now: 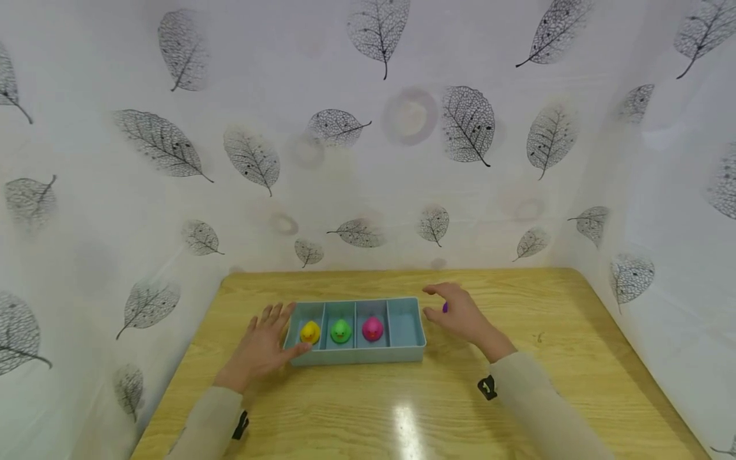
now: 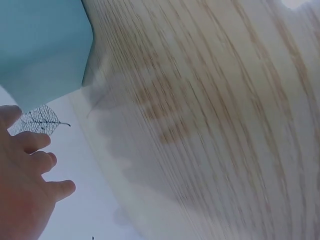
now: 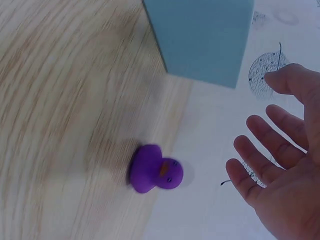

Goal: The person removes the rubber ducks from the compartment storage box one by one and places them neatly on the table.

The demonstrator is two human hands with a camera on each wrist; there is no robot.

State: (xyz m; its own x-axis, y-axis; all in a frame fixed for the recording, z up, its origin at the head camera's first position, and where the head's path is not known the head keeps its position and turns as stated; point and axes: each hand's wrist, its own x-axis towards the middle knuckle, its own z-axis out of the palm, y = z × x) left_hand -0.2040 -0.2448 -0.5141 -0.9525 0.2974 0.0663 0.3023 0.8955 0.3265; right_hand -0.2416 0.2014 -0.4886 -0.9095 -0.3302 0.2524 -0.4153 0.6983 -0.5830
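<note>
A pale blue tray (image 1: pixel 356 356) with a row of compartments lies on the table. It holds a yellow rubber duck (image 1: pixel 310 333), a green rubber duck (image 1: pixel 340 331) and a pink rubber duck (image 1: pixel 372 329); the rightmost compartment is bare. At the tray's left end is my left hand (image 1: pixel 261 348), fingers spread, its thumb reaching over the front left corner. My right hand (image 1: pixel 457 313) hovers just right of the tray, thumb and fingers apart and holding nothing. A purple rubber duck (image 3: pixel 150 170) sits on the table below it, mostly hidden behind that hand in the head view.
The wood-grain table (image 1: pixel 345 409) is enclosed at the back and sides by white sheeting (image 1: pixel 356 179) printed with dark leaves. Black straps show at both sleeves, the right one (image 1: pixel 487 387) hanging close above the table.
</note>
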